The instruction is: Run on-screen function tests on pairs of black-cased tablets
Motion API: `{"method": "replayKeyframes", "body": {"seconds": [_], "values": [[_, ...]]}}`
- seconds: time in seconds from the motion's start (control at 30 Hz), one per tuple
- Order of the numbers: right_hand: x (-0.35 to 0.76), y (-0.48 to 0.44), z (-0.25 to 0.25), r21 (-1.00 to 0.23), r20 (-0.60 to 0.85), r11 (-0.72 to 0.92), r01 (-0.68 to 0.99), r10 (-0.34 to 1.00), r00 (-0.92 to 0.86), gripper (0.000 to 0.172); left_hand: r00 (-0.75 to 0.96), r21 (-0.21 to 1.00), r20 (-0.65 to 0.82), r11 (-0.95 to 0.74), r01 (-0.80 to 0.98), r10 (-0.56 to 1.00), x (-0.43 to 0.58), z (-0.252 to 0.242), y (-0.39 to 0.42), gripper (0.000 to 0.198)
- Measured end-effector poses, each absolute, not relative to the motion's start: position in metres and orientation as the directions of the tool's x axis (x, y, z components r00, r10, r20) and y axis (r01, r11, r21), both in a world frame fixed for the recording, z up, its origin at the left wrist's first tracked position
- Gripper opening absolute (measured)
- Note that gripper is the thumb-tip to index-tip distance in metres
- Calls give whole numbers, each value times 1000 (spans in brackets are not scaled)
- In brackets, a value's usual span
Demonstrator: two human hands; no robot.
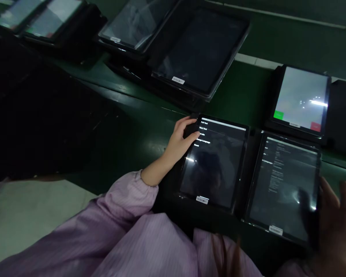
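My left hand (179, 142) grips the upper left edge of a tablet (216, 165), thumb over the front and fingers at the corner. Its dark screen shows a short text menu with "Full Test" at the top, and a small white label sits at its lower edge. To the right lies a second tablet (285, 188), its screen showing lines of small text over a similar menu. Beside that tablet's right edge is my right hand (338, 219), dim and slightly blurred, fingers apart and holding nothing. Whether it touches the edge I cannot tell.
Behind them, a tablet with a white screen (302, 96) shows green and red corner blocks. Stacked tablets (204, 50) in clear film stand farther back, beside another wrapped tablet (138, 23). More lit tablets (52, 19) are at upper left. The bench (233, 88) is green.
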State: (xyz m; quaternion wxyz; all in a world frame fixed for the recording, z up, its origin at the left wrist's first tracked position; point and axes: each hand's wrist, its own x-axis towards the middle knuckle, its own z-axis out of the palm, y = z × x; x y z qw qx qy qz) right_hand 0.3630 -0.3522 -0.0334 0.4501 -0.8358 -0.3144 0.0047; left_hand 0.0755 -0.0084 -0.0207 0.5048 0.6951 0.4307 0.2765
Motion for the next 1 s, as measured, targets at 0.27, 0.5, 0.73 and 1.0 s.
{"method": "replayKeyframes", "body": {"seconds": [0.27, 0.5, 0.73, 1.0], "values": [[357, -356, -35, -955, 98, -198, 219, 486, 868, 64, 418, 937, -66, -88, 337, 906, 85, -18, 0, 55], [347, -355, -36, -955, 105, -209, 211, 426, 899, 60, 407, 963, -118, 4, 269, 906, 81, -16, 2, 44], [325, -343, -12, -876, 294, -287, 387, 318, 901, 46, 437, 960, -71, -57, 274, 897, 77, -18, 4, 46], [273, -303, 27, -430, 458, -192, 882, 795, 397, 25, 478, 949, -79, -81, 305, 875, 74, -14, 4, 50]]}}
